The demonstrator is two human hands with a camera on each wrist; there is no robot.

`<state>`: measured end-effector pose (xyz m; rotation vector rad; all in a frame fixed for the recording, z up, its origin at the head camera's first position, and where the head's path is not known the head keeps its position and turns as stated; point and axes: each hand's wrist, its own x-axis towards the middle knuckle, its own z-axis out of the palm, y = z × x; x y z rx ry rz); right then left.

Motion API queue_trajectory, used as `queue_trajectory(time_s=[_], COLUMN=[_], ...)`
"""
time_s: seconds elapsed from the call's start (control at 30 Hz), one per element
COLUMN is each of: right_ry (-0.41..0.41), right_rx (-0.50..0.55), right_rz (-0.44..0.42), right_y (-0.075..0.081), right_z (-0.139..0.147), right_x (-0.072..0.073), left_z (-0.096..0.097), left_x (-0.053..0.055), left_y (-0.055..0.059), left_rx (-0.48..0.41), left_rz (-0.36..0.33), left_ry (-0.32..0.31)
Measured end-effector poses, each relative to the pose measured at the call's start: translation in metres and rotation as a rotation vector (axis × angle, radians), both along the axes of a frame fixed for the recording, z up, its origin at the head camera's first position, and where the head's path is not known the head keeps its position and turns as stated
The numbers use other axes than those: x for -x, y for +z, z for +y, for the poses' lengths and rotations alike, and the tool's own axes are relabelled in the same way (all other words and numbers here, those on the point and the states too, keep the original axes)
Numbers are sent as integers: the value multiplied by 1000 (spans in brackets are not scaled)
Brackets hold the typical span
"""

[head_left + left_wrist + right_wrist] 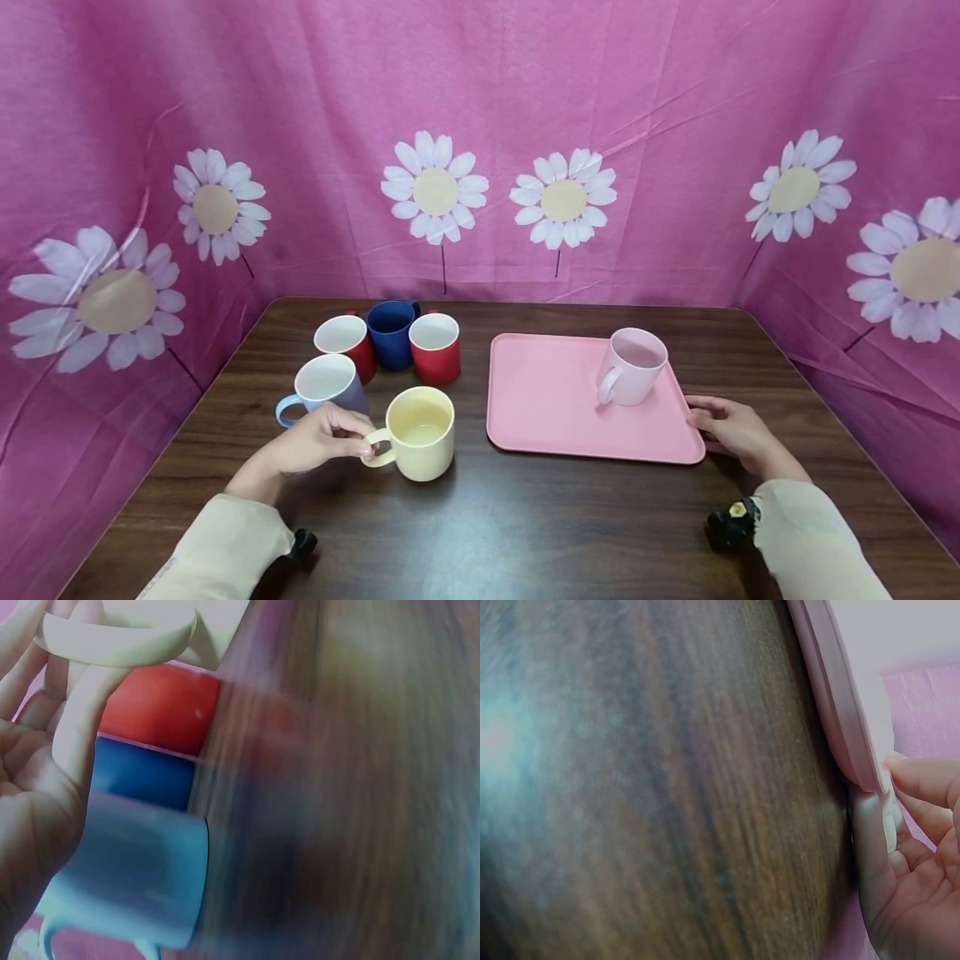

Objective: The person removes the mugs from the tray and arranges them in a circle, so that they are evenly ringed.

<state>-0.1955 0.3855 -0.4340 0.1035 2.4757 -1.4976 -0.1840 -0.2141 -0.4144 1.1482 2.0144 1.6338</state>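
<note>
My left hand (pixel 318 437) pinches the handle of a pale yellow mug (pixel 426 446), which is upright at the front, left of the tray. In the left wrist view, the yellow handle (pixel 112 646) lies between thumb and fingers. On the right, my right hand (pixel 738 433) grips the right edge of a pink tray (pixel 543 404); the right wrist view has the tray's rim (pixel 847 720) between thumb and fingers. A pink mug (pixel 637 375) stands upright on the tray's right half, its handle facing front left.
Behind my left hand stands a light blue mug (pixel 347 393), handle to the left. Two red mugs with white insides, one left (pixel 367 360) and one right (pixel 437 363), flank a dark blue mug (pixel 390 343). A flowered pink cloth (pixel 495 108) surrounds the wooden table (pixel 480 533).
</note>
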Motion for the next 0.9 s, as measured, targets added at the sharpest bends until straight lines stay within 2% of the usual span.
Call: queue_trajectory(time_s=[0.23, 0.47, 0.63, 0.9], right_ry=[-3, -4, -3, -7], right_rx=[-6, -10, -14, -2], right_rz=[-7, -7, -6, -4], right_y=[-1, -1, 0, -1], right_z=[0, 1, 1, 1], right_x=[0, 0, 0, 0], left_z=[-21, -36, -43, -48], left_x=[-6, -11, -14, -13], left_y=[-4, -7, -10, -17], left_rx=[-13, -51, -91, -123], left_rz=[-27, -1, -16, -1], left_ry=[39, 61, 84, 126])
